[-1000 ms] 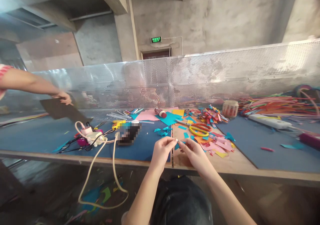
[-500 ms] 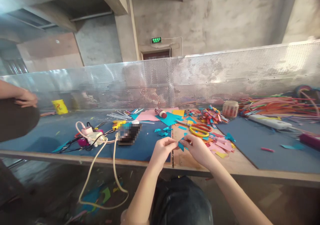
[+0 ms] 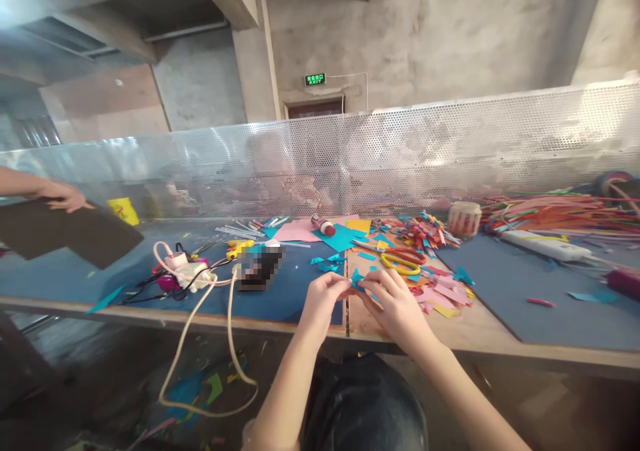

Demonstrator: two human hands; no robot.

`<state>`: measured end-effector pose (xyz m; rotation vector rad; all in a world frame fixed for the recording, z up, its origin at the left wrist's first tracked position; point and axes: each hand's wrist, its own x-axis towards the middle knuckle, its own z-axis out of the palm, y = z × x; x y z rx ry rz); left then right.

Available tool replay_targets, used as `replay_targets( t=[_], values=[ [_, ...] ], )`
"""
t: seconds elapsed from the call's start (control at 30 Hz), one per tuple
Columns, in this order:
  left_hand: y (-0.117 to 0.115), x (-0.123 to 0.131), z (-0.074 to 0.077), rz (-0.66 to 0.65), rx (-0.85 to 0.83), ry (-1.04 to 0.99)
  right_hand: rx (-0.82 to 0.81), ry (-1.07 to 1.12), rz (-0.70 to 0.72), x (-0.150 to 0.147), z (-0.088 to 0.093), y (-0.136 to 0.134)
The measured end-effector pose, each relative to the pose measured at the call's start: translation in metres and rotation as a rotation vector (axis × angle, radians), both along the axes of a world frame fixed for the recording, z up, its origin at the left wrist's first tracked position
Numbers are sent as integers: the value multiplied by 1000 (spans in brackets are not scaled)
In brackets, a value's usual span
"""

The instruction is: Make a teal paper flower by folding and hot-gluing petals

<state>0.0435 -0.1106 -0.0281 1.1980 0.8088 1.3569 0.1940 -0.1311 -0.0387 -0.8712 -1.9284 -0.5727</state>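
Before you runs the long wooden workbench (image 3: 465, 334), backed along its far side by a perforated metal screen (image 3: 400, 151). A blue felt mat (image 3: 550, 304) covers the bench to your right. At the far left another person's hand (image 3: 63, 197) rests on a dark brown flat sheet (image 3: 65, 234) held over the bench. A cream power cable (image 3: 200, 344) loops down off the front edge on your left. Just right of your hands lies a heap of pink, orange and yellow paper scraps (image 3: 440, 294), with yellow-handled scissors (image 3: 397, 263) just beyond your hands. Your left hand (image 3: 323, 301) and right hand (image 3: 397, 307) meet near the bench's front edge, fingertips of both pinched shut on one small teal paper scrap (image 3: 357, 279) — it sits between them, over the bare wood.
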Motion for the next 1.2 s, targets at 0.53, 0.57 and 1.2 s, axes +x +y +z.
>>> replay_targets(
  t=[0.53, 0.57, 1.2],
  values=[
    [0, -1, 6, -61, -85, -27, 9, -160, -7, 2, 12, -2],
    [1, -1, 7, -62, -93, -23, 12, -179, -14, 3, 13, -3],
    [0, -3, 11, -116, -129, -38, -256, -23, 171, 7, 22, 1]
  ],
)
